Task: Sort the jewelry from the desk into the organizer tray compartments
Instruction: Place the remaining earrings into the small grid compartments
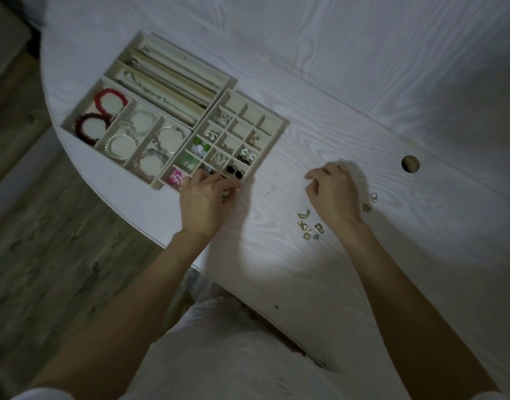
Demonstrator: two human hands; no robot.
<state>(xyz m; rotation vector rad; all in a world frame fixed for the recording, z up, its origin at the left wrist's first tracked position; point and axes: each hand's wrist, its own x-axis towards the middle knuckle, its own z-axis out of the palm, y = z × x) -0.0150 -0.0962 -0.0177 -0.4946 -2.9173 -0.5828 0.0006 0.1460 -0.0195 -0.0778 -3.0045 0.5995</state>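
Left hand (203, 197) at the near edge of the small-compartment tray (272, 122), fingers curled together over the nearest cells; whether they pinch anything cannot be told. Right hand (333, 194) rests on the desk (363, 111) with fingers loosely curled, no item visibly held; loose earrings (307, 225) lie scattered just beside its wrist, with no common orientation.

White wood-grain desk (363, 82); organizer tray (276, 131); loose gold earrings (308, 226) right.
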